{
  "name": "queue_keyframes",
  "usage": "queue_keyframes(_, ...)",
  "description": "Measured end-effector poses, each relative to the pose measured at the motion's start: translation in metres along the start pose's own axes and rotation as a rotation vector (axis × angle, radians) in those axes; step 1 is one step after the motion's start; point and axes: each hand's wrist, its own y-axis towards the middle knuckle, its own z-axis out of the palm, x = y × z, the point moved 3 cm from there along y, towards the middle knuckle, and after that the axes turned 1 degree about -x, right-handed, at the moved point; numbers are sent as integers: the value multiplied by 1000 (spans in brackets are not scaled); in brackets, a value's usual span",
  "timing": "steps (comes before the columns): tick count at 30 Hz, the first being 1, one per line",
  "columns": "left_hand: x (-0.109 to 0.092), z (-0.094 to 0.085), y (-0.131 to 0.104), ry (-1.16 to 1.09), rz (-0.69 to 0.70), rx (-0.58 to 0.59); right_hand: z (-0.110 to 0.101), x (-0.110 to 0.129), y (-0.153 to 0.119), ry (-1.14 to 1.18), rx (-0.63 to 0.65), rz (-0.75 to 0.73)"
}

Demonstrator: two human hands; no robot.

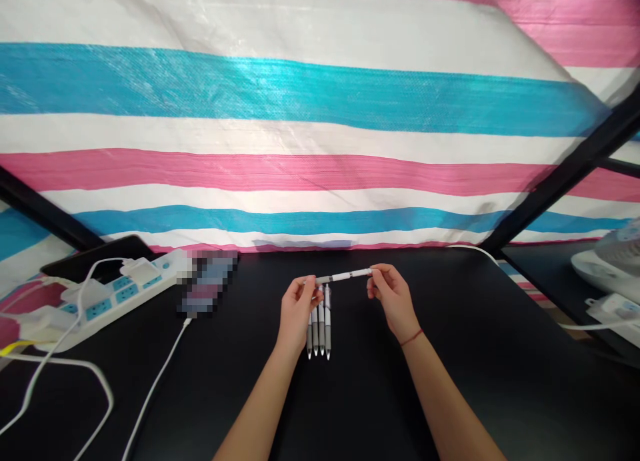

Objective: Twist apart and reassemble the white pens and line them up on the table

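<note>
A white and grey pen (pixel 345 276) is stretched nearly level between my two hands, above the black table. My left hand (pixel 298 308) pinches its grey end between thumb and fingers. At the white end, the thumb and fingertips of my right hand (pixel 394 298) are closed on it; a thin red string circles that wrist. Several matching pens (pixel 321 328) lie side by side on the table just below, their silver tips pointing towards me. My left hand partly covers the upper part of these pens.
On the left are a white power strip (pixel 125 294) with plugs and cables, a dark device (pixel 95 256) behind it, and a blurred-out phone (pixel 209 281) on a white cable (pixel 156 388). Black frame bars (pixel 555 171) and a striped sheet (pixel 320 141) stand behind. A white appliance (pixel 605 268) is at far right.
</note>
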Motion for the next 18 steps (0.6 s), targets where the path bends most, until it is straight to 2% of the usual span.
queue_keyframes(4, 2, -4, 1, 134, 69, 16, -1, -2, 1, -1, -6, -5)
queue_keyframes(18, 1, 1, 2, 100, 26, 80, -3, 0, 1, 122, -53, 61)
